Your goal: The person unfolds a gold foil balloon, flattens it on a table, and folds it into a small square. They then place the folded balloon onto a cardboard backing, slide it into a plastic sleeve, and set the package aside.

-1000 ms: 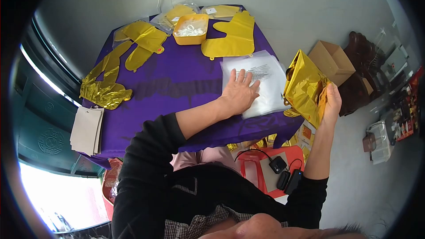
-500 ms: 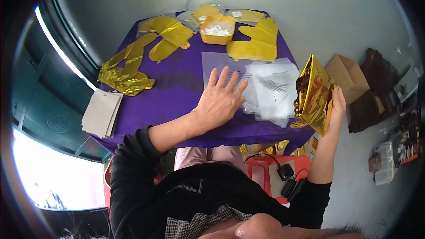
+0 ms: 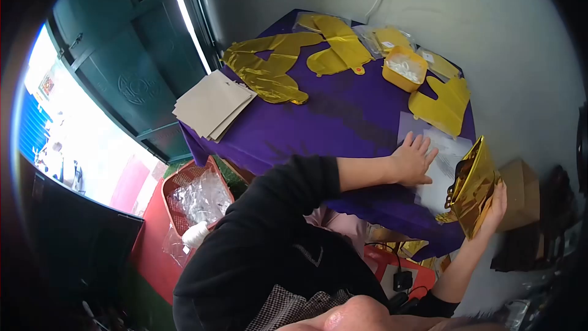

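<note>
My left hand (image 3: 413, 160) is palm down with its fingers spread, over the left side of clear and white plastic sheets (image 3: 436, 193) at the right of the purple table. Nothing is held in it. My right hand (image 3: 497, 205) grips a folded shiny gold foil bundle (image 3: 476, 187) by its right side, beside the table's right edge. The fingers are partly hidden behind the foil. Flat gold foil shapes lie farther back: one by the wall (image 3: 442, 105), another at the middle (image 3: 340, 46) and one with a triangular opening (image 3: 263, 64) at the left.
A yellow tub (image 3: 404, 68) of small white pieces stands at the back. Grey-beige cards (image 3: 213, 105) lie at the table's left corner. Below are a red basket (image 3: 197, 196) with clear bags and a white spool (image 3: 196, 234). A cardboard box (image 3: 520, 193) is at the right.
The view has turned left, so the table and both hands appear farther right, and the basket and more of the door show. My right hand still holds the foil bundle; my left stays spread near the sheets.
</note>
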Available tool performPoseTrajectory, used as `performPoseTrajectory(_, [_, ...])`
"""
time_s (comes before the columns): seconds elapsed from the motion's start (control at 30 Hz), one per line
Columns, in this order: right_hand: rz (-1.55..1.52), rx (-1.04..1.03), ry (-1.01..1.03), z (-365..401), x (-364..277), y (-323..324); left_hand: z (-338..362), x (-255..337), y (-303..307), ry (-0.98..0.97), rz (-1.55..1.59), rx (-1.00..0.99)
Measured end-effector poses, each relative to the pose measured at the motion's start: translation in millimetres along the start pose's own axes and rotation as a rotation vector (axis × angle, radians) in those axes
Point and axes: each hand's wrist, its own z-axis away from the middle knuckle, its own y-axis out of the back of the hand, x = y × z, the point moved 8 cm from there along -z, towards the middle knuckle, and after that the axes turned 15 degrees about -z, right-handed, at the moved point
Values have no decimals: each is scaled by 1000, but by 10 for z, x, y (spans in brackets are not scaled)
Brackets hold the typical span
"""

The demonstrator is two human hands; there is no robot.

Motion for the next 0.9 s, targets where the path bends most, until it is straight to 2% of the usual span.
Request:
performPoseTrajectory(0.07, [6, 2, -32, 17, 59, -2, 225, -173, 76, -12, 122, -14])
performPoseTrajectory(0.13, [18, -10, -39, 20, 115, 32, 573, -602, 518, -21, 130, -16])
performPoseTrajectory(0.23, [-4, -56, -64, 39, 157, -45, 1355, -1455, 1151, 122, -30, 185])
performPoseTrajectory(0.27, [-10, -57, -66, 24, 195, -27, 1705, -1811, 1128, 272, -116, 91])
performPoseTrajectory(0.33, [-15, -88, -64, -31, 278, 34, 2407, -2449, 1293, 705, -121, -265])
performPoseTrajectory(0.4, [-20, -114, -75, -62, 366, 33, 3159, -2949, 1266, 927, -466, -338])
performPoseTrajectory(0.43, [-24, -139, -85, -66, 421, 4, 3424, -3072, 1242, 996, -463, -520])
performPoseTrajectory(0.53, [-47, -113, -93, -35, 564, -87, 3623, -2795, 1324, 1032, -399, -626])
performPoseTrajectory(0.6, [-63, -126, -122, -12, 649, -145, 3419, -2502, 1342, 861, -365, -547])
performPoseTrajectory(0.63, [-58, -121, -122, 13, 651, -188, 3382, -2469, 1298, 856, -360, -550])
performPoseTrajectory(0.7, [-82, -124, -160, 91, 651, -296, 3244, -2358, 1192, 716, -433, -556])
performPoseTrajectory(0.9, [-50, -100, -111, 157, 540, -100, 3205, -2488, 1121, 655, -579, -489])
